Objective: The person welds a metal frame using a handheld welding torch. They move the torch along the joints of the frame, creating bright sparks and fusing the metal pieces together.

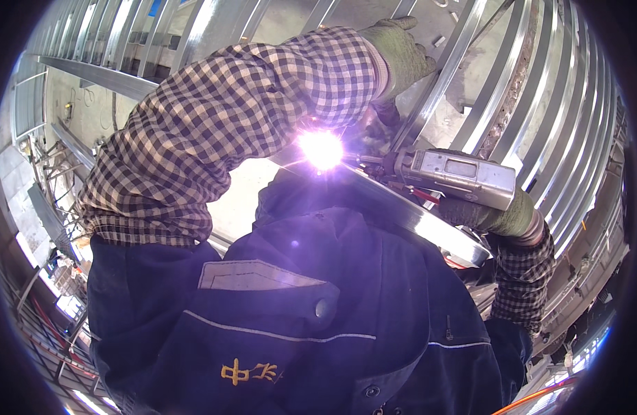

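While a white-violet arc (321, 148) is flaring at the centre of the frame, a person in a checked shirt and navy vest is welding a steel frame (498, 83). Their gloved right hand (495, 211), at centre right, is closing its grip around the grey welding gun (457, 174). Their gloved left hand (400, 52), at the top, is clasping a metal bar (439, 76).

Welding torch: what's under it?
Under the welding torch runs a shiny metal rail, gripped from below by the right hand. The bright arc hides the joint itself.
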